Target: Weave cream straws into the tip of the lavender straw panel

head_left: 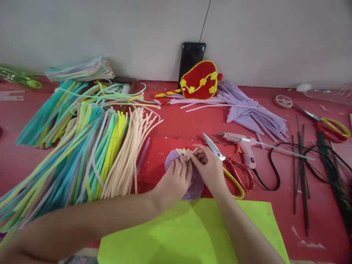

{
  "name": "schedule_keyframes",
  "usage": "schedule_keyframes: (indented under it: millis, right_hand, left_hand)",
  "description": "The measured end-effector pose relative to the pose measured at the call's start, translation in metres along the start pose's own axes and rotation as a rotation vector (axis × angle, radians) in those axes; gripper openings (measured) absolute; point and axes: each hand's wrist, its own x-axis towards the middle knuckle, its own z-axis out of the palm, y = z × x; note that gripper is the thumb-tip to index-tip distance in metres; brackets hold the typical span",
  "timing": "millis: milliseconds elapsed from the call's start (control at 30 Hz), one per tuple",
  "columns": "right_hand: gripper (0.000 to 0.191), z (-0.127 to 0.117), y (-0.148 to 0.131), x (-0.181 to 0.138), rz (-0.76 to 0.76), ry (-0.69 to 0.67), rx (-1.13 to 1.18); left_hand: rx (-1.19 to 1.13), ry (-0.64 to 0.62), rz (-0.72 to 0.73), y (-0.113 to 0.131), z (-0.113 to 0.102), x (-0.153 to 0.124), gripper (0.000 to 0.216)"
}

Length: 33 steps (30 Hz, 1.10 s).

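A purple fuzzy piece [171, 158], built from pipe cleaners side by side, lies over the red table and the edge of a lime green sheet. Cream pipe cleaner [181, 151] runs in a zigzag along its top. My left hand [176, 178] has its fingers closed over the piece, pressing it from the left. At the top right of the piece, my right hand [210, 168] pinches the short cream end between thumb and forefinger. My hands hide much of the middle. Just right of my right hand lie scissors [216, 146] with red and yellow handles.
Bundles of coloured pipe cleaners [68, 157] cover the left side. A pink glue gun [247, 146] with its cord lies right, near green stems [302, 183] and more scissors [330, 126]. Behind stand a red fan-shaped craft [199, 79], a phone [192, 53] and purple pipe cleaners [247, 110].
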Motion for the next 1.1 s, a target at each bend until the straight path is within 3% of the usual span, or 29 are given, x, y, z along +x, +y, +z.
schedule_keyframes:
  millis: [133, 467, 1100]
  right_hand:
    - [0.022, -0.002, -0.003, -0.001, 0.013, -0.009, -0.004]
    - [0.024, -0.002, 0.001, -0.004, 0.005, 0.040, -0.066]
    - [0.015, 0.000, -0.003, -0.008, -0.024, 0.129, -0.155]
  left_hand:
    - [-0.025, 0.100, -0.116, 0.005, 0.005, -0.003, 0.039]
    - [-0.159, -0.042, -0.203, 0.008, -0.001, -0.010, 0.046]
    - [-0.233, -0.120, -0.227, 0.008, 0.002, -0.011, 0.050]
